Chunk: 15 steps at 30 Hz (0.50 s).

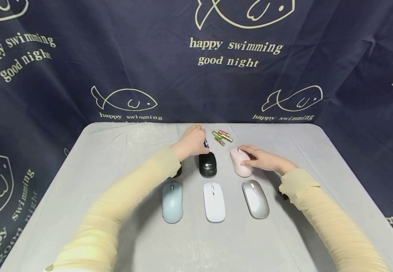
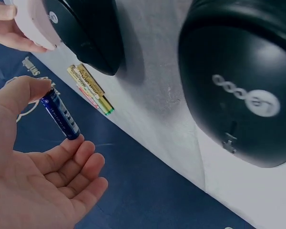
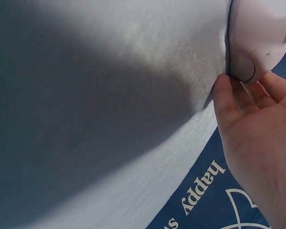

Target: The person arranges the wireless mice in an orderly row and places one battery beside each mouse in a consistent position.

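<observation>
Here I'm watching the left hand (image 1: 192,140) working at the far side of the desk (image 1: 196,245), and its grip is pinching a blue battery (image 2: 61,116), thumb pressing one end, a fingertip meeting the other. That battery is sitting just beyond the black mouse (image 1: 208,166) with the white logo; whether it's touching the desk, I cannot tell.

Over to the right hand (image 1: 259,158): I'm seeing its grip holding the pink mouse (image 1: 240,166), thumb resting on one side, fingers bending around the front end. The pink mouse is lying to the right of the black one, well apart from the battery.

Between the hands, near the far edge, four loose batteries are lying in a cluster: a green battery (image 1: 216,134), a red battery (image 1: 223,133), a gold-green battery (image 1: 227,138) and a gold battery (image 1: 219,141).

Closer in, I'm getting a row of three: the light blue mouse (image 1: 172,206), the white mouse (image 1: 214,206), the silver mouse (image 1: 256,200). A second black mouse (image 2: 238,86) is hiding partly under the left forearm, and something dark (image 1: 283,193) is peeking out beside the right sleeve (image 1: 332,219). Behind everything, a navy cloth (image 1: 196,98) is hanging, showing fish outlines.
</observation>
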Available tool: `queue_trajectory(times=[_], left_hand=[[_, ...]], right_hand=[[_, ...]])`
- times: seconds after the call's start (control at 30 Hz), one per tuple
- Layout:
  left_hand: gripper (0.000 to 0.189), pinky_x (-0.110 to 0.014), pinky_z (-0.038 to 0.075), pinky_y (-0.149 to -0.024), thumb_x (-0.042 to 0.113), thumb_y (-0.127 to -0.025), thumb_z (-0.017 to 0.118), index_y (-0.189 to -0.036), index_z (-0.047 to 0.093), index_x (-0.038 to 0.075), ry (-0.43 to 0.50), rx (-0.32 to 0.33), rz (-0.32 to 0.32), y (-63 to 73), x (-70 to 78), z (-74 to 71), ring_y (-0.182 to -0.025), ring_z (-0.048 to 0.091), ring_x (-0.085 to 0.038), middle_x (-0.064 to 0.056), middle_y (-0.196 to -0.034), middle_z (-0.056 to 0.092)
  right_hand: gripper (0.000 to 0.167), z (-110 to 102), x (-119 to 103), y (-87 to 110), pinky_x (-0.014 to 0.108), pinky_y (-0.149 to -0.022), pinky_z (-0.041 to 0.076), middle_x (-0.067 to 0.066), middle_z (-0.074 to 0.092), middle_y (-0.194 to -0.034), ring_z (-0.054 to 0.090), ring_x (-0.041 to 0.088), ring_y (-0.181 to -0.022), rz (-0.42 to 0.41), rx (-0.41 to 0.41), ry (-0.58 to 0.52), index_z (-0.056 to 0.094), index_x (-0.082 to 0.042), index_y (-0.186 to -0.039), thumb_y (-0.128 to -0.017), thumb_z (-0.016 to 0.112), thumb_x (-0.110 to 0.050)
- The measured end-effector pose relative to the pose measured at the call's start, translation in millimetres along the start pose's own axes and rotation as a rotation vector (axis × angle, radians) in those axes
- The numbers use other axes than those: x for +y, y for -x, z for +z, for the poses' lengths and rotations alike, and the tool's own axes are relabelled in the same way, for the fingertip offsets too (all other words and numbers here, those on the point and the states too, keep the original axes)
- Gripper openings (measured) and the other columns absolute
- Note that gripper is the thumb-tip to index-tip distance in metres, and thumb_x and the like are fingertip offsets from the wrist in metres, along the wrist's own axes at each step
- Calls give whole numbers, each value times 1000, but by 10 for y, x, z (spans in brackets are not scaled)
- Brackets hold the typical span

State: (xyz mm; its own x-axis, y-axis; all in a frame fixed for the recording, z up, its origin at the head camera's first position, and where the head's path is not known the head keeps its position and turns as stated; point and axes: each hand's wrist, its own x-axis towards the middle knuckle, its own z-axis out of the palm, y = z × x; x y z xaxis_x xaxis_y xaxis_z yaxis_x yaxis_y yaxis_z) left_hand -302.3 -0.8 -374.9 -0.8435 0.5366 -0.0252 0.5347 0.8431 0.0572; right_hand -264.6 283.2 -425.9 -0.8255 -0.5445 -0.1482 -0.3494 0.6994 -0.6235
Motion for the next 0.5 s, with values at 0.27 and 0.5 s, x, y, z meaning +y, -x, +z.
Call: queue_trajectory(times=[0.27, 0.5], left_hand=[[58, -37, 39, -98, 42, -76, 71, -114, 59, -1, 27, 14, 37, 178, -70, -3, -105, 49, -27, -11, -111, 57], [51, -38, 42, -92, 39, -76, 71, -107, 61, 1, 58, 16, 69, 345, -112, 10, -97, 49, -25, -8, -103, 56]], right_hand=[[66, 8, 14, 5, 56, -112, 13, 26, 27, -148, 19, 43, -139, 0, 0, -25, 31, 3, -143, -91, 60, -24], [66, 3, 0, 7, 56, -112, 14, 26, 27, -148, 20, 43, -138, -14, 1, -7, 31, 4, -143, -92, 60, -25]])
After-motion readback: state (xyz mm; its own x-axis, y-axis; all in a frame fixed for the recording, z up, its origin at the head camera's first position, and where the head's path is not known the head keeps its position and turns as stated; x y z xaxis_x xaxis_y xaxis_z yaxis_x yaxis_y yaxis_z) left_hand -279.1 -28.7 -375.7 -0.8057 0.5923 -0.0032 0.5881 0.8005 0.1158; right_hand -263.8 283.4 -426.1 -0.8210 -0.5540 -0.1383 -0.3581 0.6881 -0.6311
